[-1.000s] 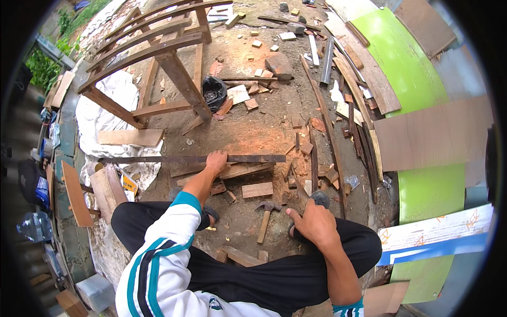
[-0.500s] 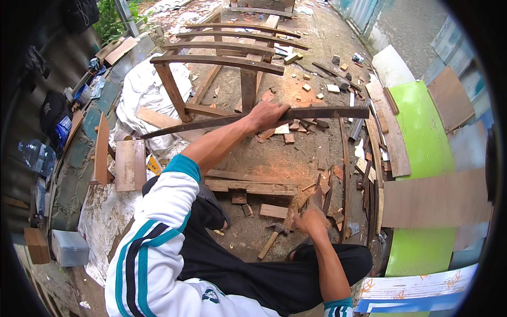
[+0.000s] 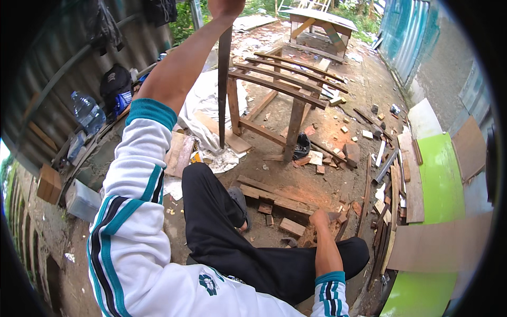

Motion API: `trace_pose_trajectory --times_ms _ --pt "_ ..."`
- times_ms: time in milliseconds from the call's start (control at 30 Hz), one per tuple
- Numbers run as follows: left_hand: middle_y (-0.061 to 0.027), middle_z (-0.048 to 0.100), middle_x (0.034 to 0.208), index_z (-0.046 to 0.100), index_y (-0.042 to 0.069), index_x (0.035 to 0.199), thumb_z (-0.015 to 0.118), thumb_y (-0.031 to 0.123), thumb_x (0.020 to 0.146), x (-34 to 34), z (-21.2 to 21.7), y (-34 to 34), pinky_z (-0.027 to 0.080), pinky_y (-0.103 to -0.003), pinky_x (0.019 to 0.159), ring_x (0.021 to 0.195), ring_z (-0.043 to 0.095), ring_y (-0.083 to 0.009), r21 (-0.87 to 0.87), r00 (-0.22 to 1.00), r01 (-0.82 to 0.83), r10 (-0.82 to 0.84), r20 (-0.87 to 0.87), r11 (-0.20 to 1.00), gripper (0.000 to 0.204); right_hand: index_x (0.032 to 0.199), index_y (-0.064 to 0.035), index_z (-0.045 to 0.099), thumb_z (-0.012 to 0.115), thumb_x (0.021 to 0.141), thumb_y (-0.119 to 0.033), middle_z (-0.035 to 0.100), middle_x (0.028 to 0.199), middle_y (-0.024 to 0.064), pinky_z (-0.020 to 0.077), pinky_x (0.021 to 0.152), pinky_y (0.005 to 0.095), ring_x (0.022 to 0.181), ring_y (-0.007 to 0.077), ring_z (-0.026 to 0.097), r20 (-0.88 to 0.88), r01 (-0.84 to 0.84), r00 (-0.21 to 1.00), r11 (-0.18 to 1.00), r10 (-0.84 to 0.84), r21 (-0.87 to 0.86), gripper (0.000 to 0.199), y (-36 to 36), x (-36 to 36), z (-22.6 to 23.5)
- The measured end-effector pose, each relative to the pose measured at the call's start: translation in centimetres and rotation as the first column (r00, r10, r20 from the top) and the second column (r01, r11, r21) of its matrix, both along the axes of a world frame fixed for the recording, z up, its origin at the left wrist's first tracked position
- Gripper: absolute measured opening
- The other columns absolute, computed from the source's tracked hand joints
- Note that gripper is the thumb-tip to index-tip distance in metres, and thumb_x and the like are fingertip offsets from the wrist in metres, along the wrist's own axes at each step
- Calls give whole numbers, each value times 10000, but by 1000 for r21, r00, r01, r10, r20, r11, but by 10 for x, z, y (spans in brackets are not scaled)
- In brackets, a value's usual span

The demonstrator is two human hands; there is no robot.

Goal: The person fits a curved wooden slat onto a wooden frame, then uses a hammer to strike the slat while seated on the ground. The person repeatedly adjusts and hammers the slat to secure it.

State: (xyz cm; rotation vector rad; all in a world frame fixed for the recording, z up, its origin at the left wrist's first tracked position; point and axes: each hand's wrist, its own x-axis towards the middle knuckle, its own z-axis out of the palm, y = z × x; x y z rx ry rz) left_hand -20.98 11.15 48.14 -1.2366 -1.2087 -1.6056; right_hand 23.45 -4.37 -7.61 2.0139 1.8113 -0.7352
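Observation:
My left hand (image 3: 227, 7) is raised at the top edge, closed around a long dark wooden slat (image 3: 224, 90). The slat hangs nearly upright, its lower end beside a pale board on the ground. Down by my bent right knee, my right hand (image 3: 320, 218) is closed, next to a low plank assembly (image 3: 280, 195). What its fingers hold cannot be made out. Ahead stands a wooden frame (image 3: 296, 127) on legs, with several curved slats (image 3: 296, 72) across its top. A hammer head (image 3: 289, 241) shows beside my leg, its handle hidden.
Wood offcuts (image 3: 291, 227) and sawdust lie around the plank assembly. Along the right lean green and brown panels (image 3: 441, 174) beside a pile of strips. A white cloth (image 3: 206, 100), a water bottle (image 3: 88, 112) and a plastic box (image 3: 83, 199) are on the left. A table (image 3: 322, 24) stands far back.
My left hand has lifted the slat from nearly level to upright, up to the top edge. My right hand has come to the end of the plank assembly. The view has shifted left and upward.

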Motion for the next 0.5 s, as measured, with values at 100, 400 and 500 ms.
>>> trace_pose_trajectory --times_ms 100,400,500 --pt "-273 690 1064 561 68 1266 609 521 949 -77 33 -74 507 -520 859 995 655 -470 22 936 -224 209 283 974 554 1145 0 729 653 862 -164 674 1258 220 514 965 469 1188 381 636 29 -119 992 986 123 -121 336 13 -20 -9" --pt "-244 611 1293 470 -45 1361 533 511 986 -132 -98 -229 469 -474 1010 1171 608 -395 143 503 -169 -39 863 975 674 1506 -46 344 711 877 -518 394 1475 244 199 1177 590 1422 402 320 -158 88 771 143 616 986 868 0 -132 109" --pt "-249 622 1259 461 -75 1352 533 530 986 -125 -174 -220 464 -457 1013 1158 612 -398 211 378 -121 -151 913 970 710 1497 -81 375 751 849 -486 407 1474 212 170 1173 613 1442 367 304 12 -93 796 102 605 990 851 -14 -146 138"
